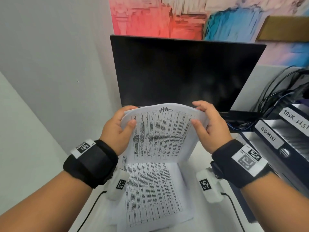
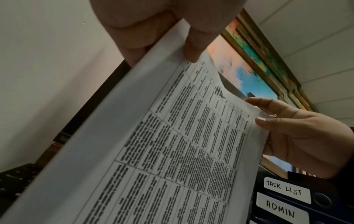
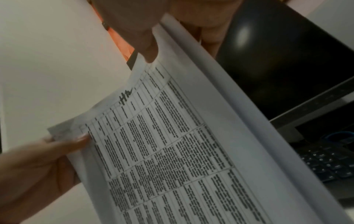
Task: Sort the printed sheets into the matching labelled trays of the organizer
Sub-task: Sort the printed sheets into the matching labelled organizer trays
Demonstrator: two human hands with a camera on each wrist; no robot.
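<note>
Handwritten "HR" is showing atop the held sheet (image 1: 164,131), while organizer trays (image 1: 274,144) are showing labels "ADMIN" (image 1: 268,133) and "TASK LIST" (image 1: 295,118).

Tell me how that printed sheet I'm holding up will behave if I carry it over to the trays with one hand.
The printed sheet is probably floppy: its top edge already bows between the left hand and right hand. It looks thin and light, so it may droop or flutter. More sheets seem to sit behind it and could slide apart.
</note>
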